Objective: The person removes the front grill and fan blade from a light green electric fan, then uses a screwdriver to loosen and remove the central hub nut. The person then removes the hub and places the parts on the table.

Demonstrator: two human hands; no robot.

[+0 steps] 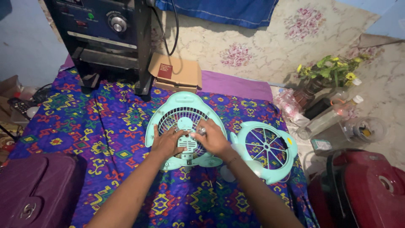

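Both hands were down on the mint-green fan body point(184, 126), which lay flat on the patterned purple cloth point(105, 126) covering the table. The left hand point(167, 141) rested palm-down with fingers spread across the round grille, not closed on anything, just pressing on it. The right hand point(213, 138) sat just beside it on the right half of the grille, and its grip was curled around a small silvery part point(201, 131) near the fan's hub; couldn't tell exactly what that part was. Touching the fan body's right edge lay the matching green front guard point(266, 148) with its spokes showing. Behind the fan sat a small cardboard box point(176, 71) and a dark blue machine point(103, 33) with a knob. Off to the right were a pot of yellow flowers point(331, 69), some clear bottles point(333, 112), and a red appliance point(363, 185). A purple suitcase point(38, 190) filled the lower left corner.
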